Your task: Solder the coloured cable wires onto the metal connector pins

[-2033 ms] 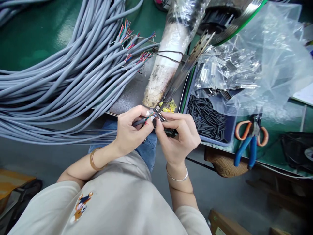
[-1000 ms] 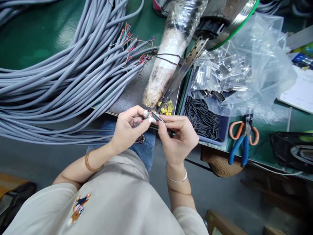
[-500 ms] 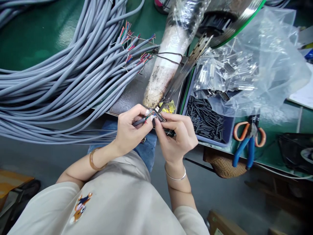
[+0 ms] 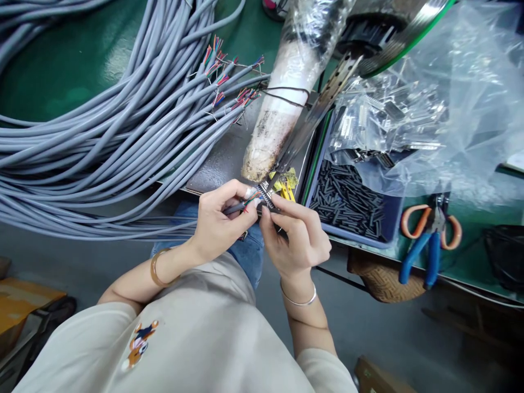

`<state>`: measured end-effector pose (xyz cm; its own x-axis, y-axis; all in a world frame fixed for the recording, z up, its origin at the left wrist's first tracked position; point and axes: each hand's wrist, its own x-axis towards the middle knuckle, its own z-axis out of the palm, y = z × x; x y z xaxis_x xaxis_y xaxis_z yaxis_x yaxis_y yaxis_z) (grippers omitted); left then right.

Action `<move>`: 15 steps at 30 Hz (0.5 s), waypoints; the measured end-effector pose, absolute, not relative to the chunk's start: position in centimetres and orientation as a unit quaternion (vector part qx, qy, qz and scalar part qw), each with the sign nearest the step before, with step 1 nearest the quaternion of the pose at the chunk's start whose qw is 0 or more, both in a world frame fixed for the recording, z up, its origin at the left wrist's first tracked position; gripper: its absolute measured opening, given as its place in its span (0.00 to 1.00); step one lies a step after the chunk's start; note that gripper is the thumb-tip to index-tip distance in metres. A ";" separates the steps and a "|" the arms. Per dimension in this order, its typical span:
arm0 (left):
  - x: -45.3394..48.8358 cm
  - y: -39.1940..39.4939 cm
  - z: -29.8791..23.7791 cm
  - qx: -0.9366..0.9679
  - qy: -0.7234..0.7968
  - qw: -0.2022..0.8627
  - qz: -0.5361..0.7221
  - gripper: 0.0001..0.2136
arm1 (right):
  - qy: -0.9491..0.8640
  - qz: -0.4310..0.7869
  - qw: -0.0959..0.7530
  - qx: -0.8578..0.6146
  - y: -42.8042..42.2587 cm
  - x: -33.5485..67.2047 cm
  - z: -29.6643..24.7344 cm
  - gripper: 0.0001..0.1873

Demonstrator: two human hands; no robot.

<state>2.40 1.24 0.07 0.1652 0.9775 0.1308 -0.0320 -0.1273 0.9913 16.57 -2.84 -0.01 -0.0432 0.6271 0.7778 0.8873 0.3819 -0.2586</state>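
The left hand (image 4: 223, 215) is clamped on a grey cable (image 4: 234, 208), whose coloured wires (image 4: 251, 200) fan toward the connector (image 4: 267, 196). I see this connector between the fingertips of the 2 hands, which sit close together. Whether the right hand (image 4: 297, 232) grips it, I cannot tell. Beyond them, a perforated metal rod (image 4: 292, 143) points at it; right of the right hand stands a blue tray (image 4: 393, 228) of black tubes (image 4: 347, 202).

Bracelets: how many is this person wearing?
2: a tan bracelet around the left wrist, and a silver bracelet around the right wrist. The sleeves could hide more.
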 end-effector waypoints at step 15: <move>1.5 0.4 1.2 0.536 0.366 0.651 0.394 0.09 | -0.696 -0.006 0.406 -0.593 -5.3 17.5 3.0 0.13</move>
